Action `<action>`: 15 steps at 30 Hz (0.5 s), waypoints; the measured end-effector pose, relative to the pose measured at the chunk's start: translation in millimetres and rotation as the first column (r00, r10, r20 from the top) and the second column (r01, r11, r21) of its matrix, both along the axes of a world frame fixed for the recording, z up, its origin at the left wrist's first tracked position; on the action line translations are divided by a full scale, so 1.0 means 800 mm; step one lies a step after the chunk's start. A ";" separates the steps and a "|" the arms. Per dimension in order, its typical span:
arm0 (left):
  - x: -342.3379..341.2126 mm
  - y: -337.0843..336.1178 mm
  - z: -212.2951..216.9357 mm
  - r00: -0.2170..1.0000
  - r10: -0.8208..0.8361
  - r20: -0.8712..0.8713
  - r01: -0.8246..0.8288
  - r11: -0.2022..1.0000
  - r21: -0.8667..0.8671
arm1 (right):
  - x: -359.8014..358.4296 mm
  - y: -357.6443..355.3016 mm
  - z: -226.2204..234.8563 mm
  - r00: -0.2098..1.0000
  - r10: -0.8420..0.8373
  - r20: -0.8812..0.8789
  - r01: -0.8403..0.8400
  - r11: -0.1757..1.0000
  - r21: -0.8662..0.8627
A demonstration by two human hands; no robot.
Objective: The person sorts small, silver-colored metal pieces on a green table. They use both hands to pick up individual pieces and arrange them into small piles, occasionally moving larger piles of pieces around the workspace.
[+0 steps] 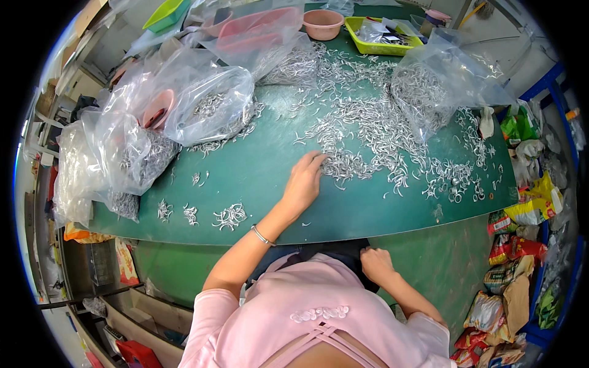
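My left hand (302,184) rests with fingers pressed together on the near edge of the metal hooks (368,138), which spread right and away across the table (257,165), while my right hand (375,264) curls loosely in my lap.

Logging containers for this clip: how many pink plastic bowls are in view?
3. One round pink plastic bowl stands open at the table's far edge; a second and a third sit inside clear bags. Others may be hidden under bags.
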State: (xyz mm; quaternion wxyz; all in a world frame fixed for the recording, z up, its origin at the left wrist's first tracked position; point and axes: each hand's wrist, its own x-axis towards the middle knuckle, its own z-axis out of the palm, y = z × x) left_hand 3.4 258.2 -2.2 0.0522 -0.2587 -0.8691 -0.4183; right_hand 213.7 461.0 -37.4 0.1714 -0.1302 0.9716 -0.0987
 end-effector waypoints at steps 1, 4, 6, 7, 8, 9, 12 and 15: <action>0.003 -0.002 -0.001 1.000 0.002 -0.009 -0.002 1.000 0.008 | -0.001 -0.009 -0.007 1.000 0.004 -0.006 -0.004 1.000 0.005; 0.007 -0.005 -0.001 1.000 0.000 -0.024 0.000 1.000 0.026 | -0.006 -0.028 -0.017 0.999 0.014 0.039 -0.018 0.996 0.089; 0.010 -0.008 0.001 1.000 -0.005 -0.015 0.005 1.000 0.027 | -0.003 -0.033 -0.019 1.000 -0.020 0.016 0.019 0.996 0.093; 0.011 -0.010 0.000 1.000 -0.008 -0.011 0.008 1.000 0.026 | 0.001 -0.034 -0.020 0.999 -0.036 0.006 0.035 0.995 0.093; 0.012 -0.010 -0.002 1.000 -0.011 -0.007 0.012 1.000 0.026 | 0.007 -0.030 -0.024 0.998 -0.057 0.027 0.054 0.993 0.104; 0.011 -0.011 -0.004 1.000 -0.018 -0.006 0.018 1.000 0.024 | 0.017 -0.023 -0.029 0.996 -0.082 0.046 0.076 0.991 0.113; 0.010 -0.010 -0.009 1.000 -0.029 -0.009 0.029 0.999 0.026 | 0.023 -0.018 -0.043 0.990 -0.091 0.106 0.077 0.989 0.127; 0.009 -0.006 -0.008 0.999 -0.037 0.012 0.037 0.999 0.039 | 0.012 -0.009 -0.037 0.986 -0.035 0.165 0.027 0.998 0.050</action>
